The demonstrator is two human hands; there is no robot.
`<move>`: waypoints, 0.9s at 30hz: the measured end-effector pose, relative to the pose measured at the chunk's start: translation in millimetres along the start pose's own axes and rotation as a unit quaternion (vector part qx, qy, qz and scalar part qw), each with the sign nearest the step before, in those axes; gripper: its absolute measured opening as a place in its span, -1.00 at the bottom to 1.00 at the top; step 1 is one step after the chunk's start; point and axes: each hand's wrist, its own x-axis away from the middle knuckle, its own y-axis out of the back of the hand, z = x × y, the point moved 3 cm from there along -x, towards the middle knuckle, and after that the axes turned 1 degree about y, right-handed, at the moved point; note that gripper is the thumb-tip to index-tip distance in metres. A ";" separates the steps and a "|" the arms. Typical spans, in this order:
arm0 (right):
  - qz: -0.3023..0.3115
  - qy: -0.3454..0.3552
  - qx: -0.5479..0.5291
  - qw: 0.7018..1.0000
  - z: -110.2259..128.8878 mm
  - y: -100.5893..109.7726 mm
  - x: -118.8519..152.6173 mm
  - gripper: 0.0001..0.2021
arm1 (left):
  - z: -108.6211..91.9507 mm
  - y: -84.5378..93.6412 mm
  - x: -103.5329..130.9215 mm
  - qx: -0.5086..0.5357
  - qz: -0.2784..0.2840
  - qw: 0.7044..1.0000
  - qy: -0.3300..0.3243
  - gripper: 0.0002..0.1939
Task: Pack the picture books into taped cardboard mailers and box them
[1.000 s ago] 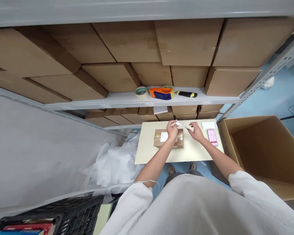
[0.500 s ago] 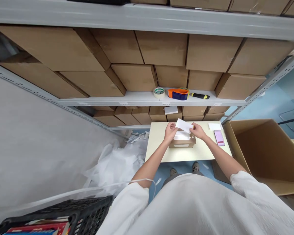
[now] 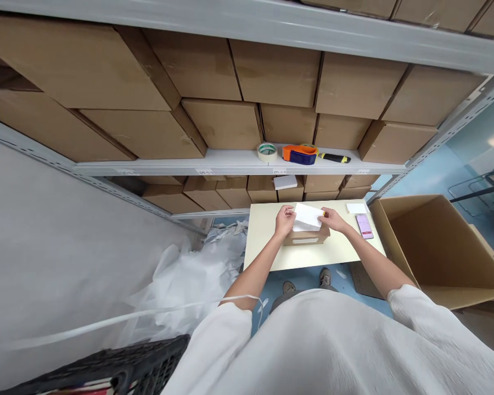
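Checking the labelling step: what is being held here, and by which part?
A white label, held by both ends above the small box: left hand on its left edge, right hand on its right.

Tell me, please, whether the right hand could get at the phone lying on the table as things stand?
Probably yes: the phone lies bare just beside the right hand, nothing between, though that hand now holds the white label.

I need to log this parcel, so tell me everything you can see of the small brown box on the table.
The box is small, low and brown, cardboard by its look, lying flat on the pale table. A white strip shows on its near side. A white label held over its top hides most of it. The left hand and right hand hold that label at its ends, over the box's edges.
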 end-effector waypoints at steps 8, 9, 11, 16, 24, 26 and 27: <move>-0.101 -0.083 -0.034 0.991 -30.0 -10.8 -9.7 -0.56 | 10.4 2.5 7.2 -0.093 -0.030 0.994 0.046 -0.71; -0.110 -0.095 -0.018 0.989 -33.8 -13.3 -10.1 -0.55 | 12.0 2.8 8.5 -0.125 -0.031 0.990 0.054 -0.71; -0.124 -0.110 0.022 0.986 -40.4 -18.5 -10.3 -0.57 | 14.8 2.6 11.1 -0.188 -0.028 0.979 0.069 -0.70; -0.129 -0.124 0.122 0.976 -50.2 -31.5 -10.6 -0.60 | 19.1 -1.1 16.5 -0.314 -0.004 0.946 0.086 -0.67; -0.100 -0.129 0.198 0.967 -53.5 -41.5 -12.7 -0.57 | 16.5 -6.2 20.7 -0.382 0.012 0.920 0.081 -0.64; -0.098 -0.127 0.209 0.965 -53.7 -42.9 -12.4 -0.57 | 15.7 -6.7 21.3 -0.390 0.015 0.918 0.076 -0.62; -0.098 -0.125 0.216 0.963 -53.5 -43.6 -12.3 -0.57 | 15.4 -7.0 21.6 -0.393 0.016 0.917 0.073 -0.62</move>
